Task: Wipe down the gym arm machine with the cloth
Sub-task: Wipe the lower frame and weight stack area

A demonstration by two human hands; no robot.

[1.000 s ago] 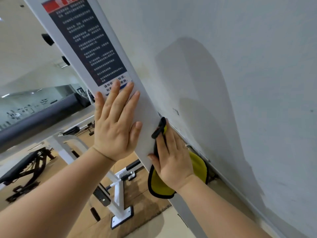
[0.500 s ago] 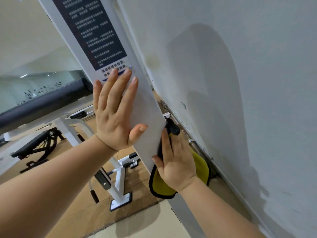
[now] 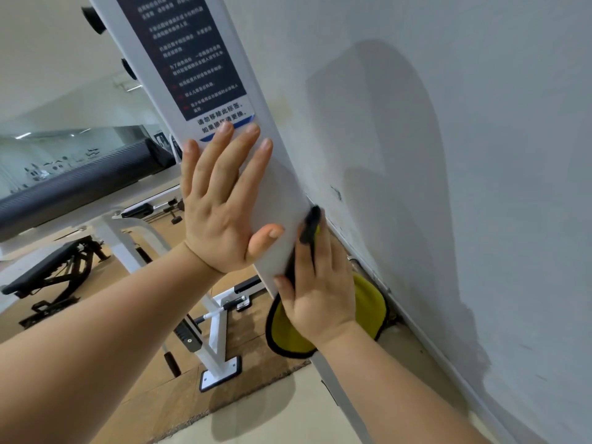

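- Cloth [image 3: 368, 302]: yellow, black-bound edge, soft and light. It is pinned against the right-hand side edge of the machine's white upright panel [image 3: 282, 190], in the narrow gap between panel and wall [image 3: 464, 155]. Its lower part hangs loose below my wrist, and a black corner sticks up past my fingertips.
- Right hand [image 3: 320, 283]: laid flat over the cloth, fingers fairly straight and pressing it onto the panel edge, thumb resting at the front corner. It presses rather than clenches.
- Left hand [image 3: 224, 203]: spread wide, palm and fingers flat on the panel's front face, fingertips touching the lower border of the printed label [image 3: 189, 52]. It holds nothing and seems to steady me.
- Handling, cloth: limp, so I judge it will bunch or slip out unless palm pressure is kept broad. The hanging part could snag on the fittings low along the wall.
- Handling, panel: rigid, smooth painted metal, likely heavy and fixed, and it should take firm pressure. The label edge may lift if rubbed hard.
- Also present: black padded roller [image 3: 80, 181] far left, black bench [image 3: 48, 277] beyond on the left.
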